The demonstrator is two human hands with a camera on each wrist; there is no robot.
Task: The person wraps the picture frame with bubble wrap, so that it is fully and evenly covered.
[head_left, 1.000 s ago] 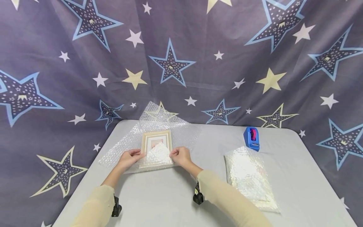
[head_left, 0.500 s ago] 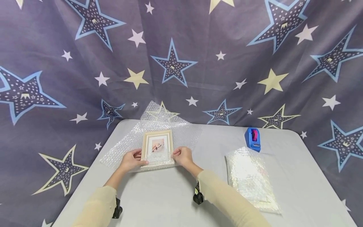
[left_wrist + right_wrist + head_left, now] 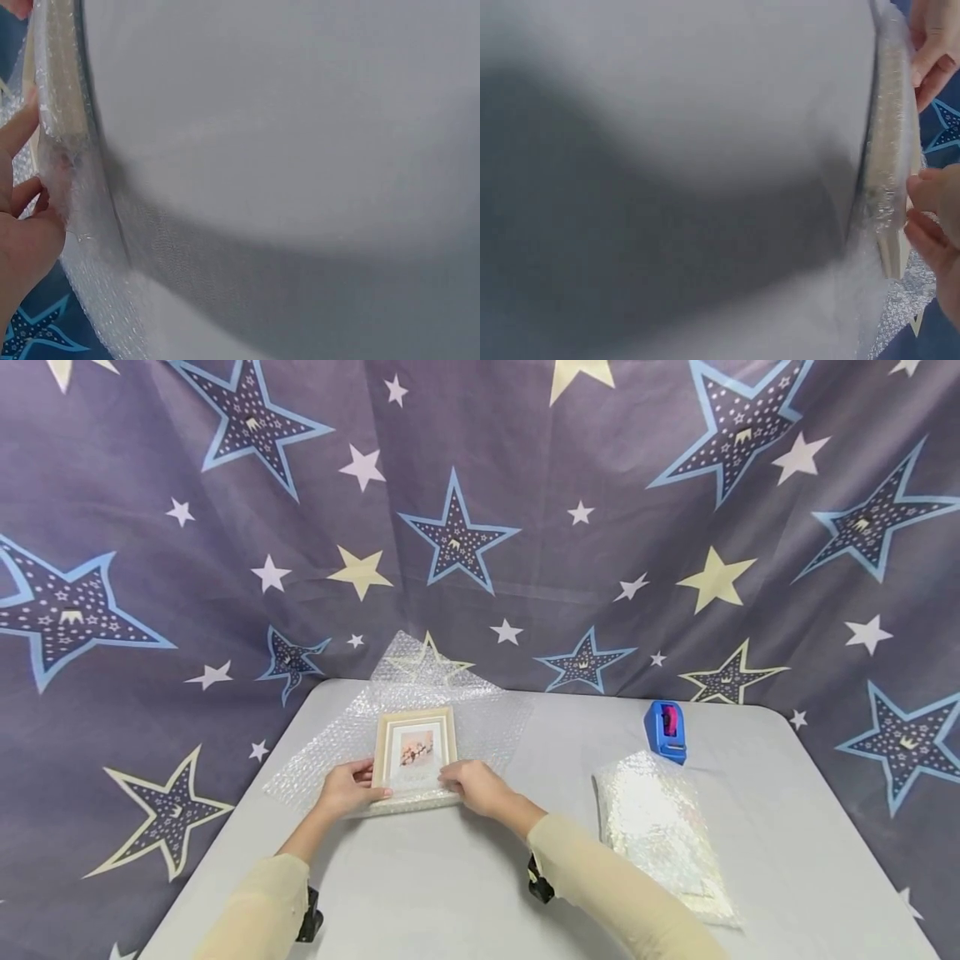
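Note:
A light wooden picture frame [image 3: 450, 731] with a flower picture lies on a spread sheet of bubble wrap [image 3: 324, 750]. The wrap is folded up over the frame's near edge, as the left wrist view shows along its side [image 3: 64, 75]. My left hand [image 3: 347, 787] grips the frame's lower left side, thumb on the front and fingers at the edge. At the lower right, my right hand [image 3: 480, 787] pinches the folded wrap, its fingertips over the front of the frame. In the right wrist view its thumb and finger [image 3: 922, 232] are right at the wrapped edge.
A bubble-wrapped flat package [image 3: 660, 835] lies on the right of the grey-white table [image 3: 420, 893]. Behind it stands a blue tape dispenser [image 3: 665, 732] with a pink core. A star-patterned curtain [image 3: 495, 427] hangs at the table's back, and the wrap's far corner rises against it.
The wrap's pointed flap no longer shows shiny over the picture, which is now visible. My left thumb has come onto the frame's front. My right hand has moved slightly left over it.

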